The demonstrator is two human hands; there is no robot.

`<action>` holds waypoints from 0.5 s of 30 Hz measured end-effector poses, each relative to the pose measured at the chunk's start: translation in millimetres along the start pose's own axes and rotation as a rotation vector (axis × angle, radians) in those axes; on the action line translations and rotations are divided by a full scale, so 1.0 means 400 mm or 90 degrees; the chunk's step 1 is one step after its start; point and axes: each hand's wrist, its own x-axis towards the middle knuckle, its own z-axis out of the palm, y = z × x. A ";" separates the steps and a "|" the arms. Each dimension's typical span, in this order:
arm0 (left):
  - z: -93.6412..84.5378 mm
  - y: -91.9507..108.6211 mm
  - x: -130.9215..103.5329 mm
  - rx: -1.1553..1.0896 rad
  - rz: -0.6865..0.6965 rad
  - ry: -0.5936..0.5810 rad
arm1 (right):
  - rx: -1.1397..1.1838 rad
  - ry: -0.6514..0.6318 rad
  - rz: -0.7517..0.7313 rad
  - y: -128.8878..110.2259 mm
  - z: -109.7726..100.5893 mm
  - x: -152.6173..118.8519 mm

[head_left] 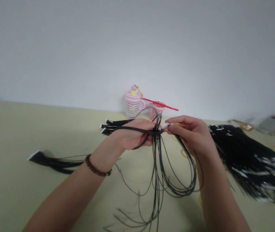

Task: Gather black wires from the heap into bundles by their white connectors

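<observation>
My left hand (137, 132) is closed round a bundle of thin black wires (155, 174), which loop and hang down below it over the table. Several white-ended wire connectors (105, 125) stick out to the left past this wrist. My right hand (190, 130) pinches a small white connector (164, 125) at the bundle, with a thin yellow strand (178, 124) at its fingers. On the table at left, partly behind my left forearm, lies another black wire bundle (52, 161) with a white end.
A pink-lidded striped mug (131, 104) and a pink cup (154, 114) with a red stick (161, 104) across it stand by the wall. At right lies a big pile of black wires (243, 151) with white connectors. Yellow rubber bands (184, 153) lie near my right wrist.
</observation>
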 end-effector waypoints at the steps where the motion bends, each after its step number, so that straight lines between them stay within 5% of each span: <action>1: 0.000 0.001 -0.002 -0.002 -0.004 0.002 | 0.006 0.003 -0.003 0.001 0.000 0.001; 9: 0.004 0.006 -0.015 0.002 0.040 0.015 | 0.067 0.043 -0.033 0.029 0.017 0.003; 15: 0.051 -0.026 -0.004 0.058 -0.002 0.021 | 0.144 0.055 -0.010 0.051 -0.011 -0.052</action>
